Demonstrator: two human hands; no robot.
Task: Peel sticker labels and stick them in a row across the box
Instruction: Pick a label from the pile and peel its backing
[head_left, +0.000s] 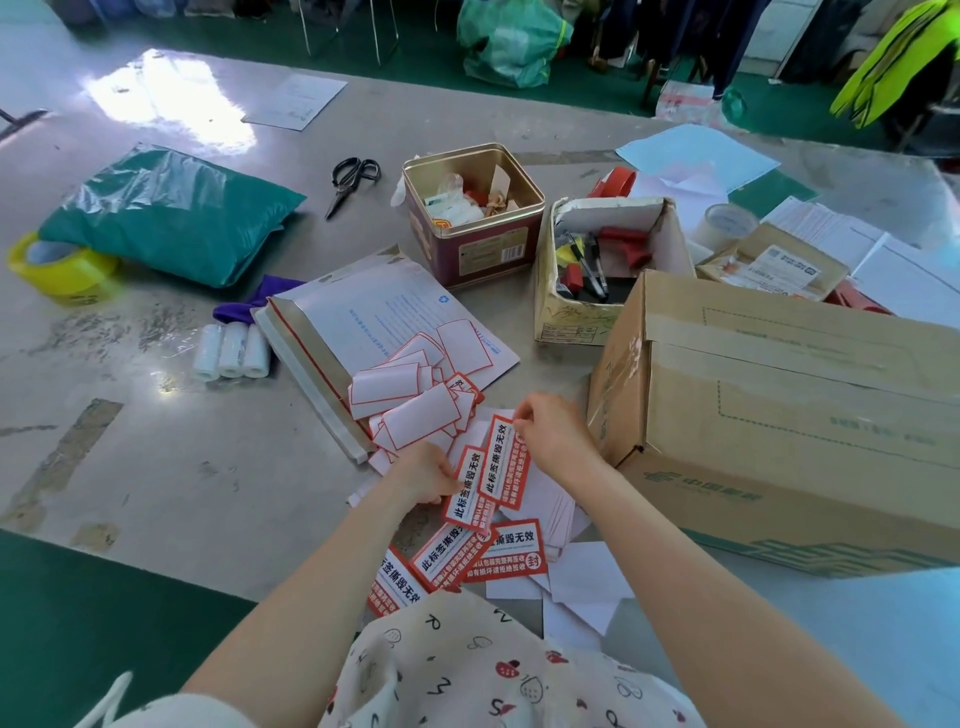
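Now, sticker label (503, 462) pinched by right hand (550, 431), left hand (423, 475) fingers (451, 487).

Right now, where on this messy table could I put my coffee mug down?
Bare grey tabletop lies left of the white padded envelope, below the three small white rolls. More lies between the black scissors and the loose paper sheet. Around the big cardboard box and red-and-white sticker labels, it's crowded.
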